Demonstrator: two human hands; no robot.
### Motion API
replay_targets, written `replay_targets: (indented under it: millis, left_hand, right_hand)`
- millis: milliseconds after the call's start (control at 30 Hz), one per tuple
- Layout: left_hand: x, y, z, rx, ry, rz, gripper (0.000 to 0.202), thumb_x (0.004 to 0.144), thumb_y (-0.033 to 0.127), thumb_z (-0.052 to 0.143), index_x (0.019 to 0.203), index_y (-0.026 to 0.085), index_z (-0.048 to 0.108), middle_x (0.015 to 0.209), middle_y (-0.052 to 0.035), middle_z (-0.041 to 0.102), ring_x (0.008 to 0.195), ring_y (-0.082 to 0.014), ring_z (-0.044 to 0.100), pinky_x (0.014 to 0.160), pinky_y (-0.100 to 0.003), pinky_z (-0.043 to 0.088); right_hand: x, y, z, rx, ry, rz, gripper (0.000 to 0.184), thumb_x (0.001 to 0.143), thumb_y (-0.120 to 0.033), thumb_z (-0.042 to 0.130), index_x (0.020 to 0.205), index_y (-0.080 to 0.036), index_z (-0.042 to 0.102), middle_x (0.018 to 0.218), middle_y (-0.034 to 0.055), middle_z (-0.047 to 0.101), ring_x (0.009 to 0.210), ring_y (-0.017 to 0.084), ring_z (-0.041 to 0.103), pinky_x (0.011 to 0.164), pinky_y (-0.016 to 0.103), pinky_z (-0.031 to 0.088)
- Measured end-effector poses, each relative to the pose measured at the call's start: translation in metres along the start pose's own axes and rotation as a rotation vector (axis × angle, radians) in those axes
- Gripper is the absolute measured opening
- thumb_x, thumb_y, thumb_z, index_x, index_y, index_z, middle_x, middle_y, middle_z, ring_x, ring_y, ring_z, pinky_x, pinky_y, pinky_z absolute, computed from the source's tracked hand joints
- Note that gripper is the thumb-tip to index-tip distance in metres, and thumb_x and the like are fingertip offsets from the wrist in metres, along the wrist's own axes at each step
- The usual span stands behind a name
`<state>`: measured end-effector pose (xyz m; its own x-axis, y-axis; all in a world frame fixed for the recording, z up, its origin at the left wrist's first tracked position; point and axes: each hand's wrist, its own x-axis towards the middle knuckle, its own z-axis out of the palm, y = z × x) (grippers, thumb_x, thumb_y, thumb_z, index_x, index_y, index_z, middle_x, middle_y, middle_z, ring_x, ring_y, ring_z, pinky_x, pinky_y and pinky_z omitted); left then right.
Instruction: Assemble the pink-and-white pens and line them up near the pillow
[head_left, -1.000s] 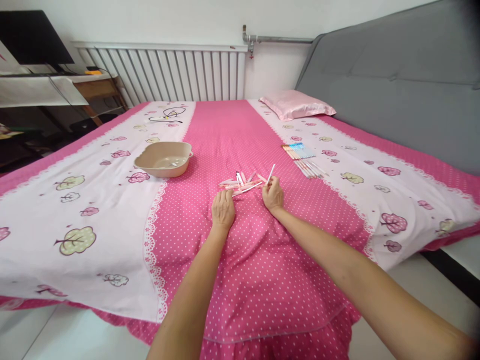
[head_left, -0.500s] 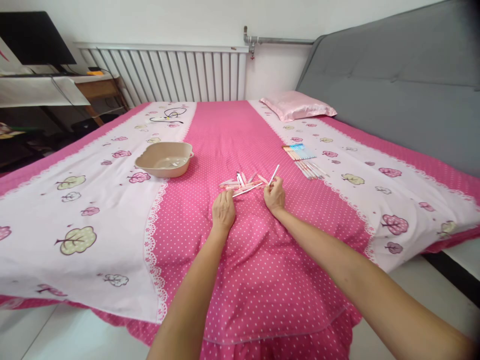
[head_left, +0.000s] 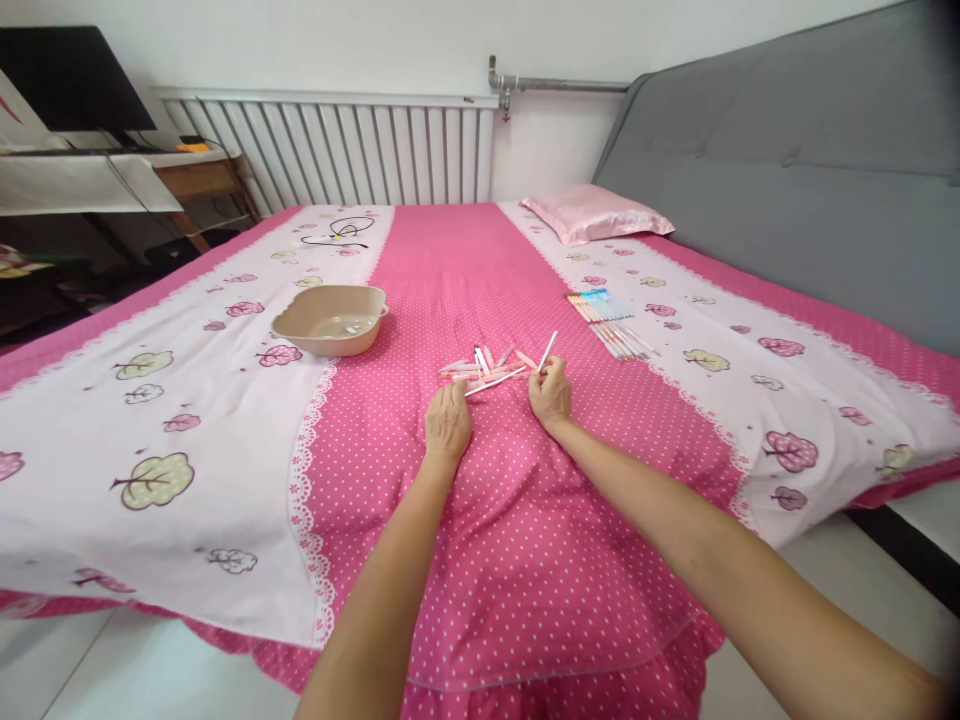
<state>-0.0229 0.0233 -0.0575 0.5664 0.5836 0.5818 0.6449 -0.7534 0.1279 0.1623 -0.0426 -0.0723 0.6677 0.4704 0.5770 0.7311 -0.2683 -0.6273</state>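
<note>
A loose heap of pink and white pens (head_left: 486,366) lies on the pink dotted stripe of the bedspread (head_left: 480,500). My right hand (head_left: 550,392) is closed at the heap's right end, pinching one white pen (head_left: 547,351) that sticks up and away. My left hand (head_left: 448,421) rests knuckles-up on the spread just in front of the heap, fingers curled down at a pen's near end; its fingertips are hidden.
A beige bowl (head_left: 330,320) sits to the left on the white part of the spread. A neat row of coloured pens (head_left: 606,320) lies to the right. A pink pillow (head_left: 596,213), grey headboard (head_left: 787,170) and radiator (head_left: 337,150) stand beyond.
Both hands have stayed at the pen heap. The white pen in my right hand has tilted slightly; otherwise only the view has shifted a little.
</note>
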Motion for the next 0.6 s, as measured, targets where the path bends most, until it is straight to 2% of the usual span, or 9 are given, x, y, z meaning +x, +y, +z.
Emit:
replay_targets:
  millis: [600]
  left_hand:
    - [-0.0003,0.0000,0.0005,-0.004,-0.002,-0.003,0.031,0.090,0.014,0.027,0.107,0.014,0.053,0.087,-0.0098,0.060,0.082,-0.0210,0.054,0.075,-0.030,0.040]
  right_hand:
    - [-0.0005,-0.0019,-0.0022,-0.027,-0.022,0.031,0.027,0.077,-0.022,0.040,0.103,-0.017,0.043,0.076,0.0053,0.062,0.059,0.020,0.053,0.053,0.027,0.033]
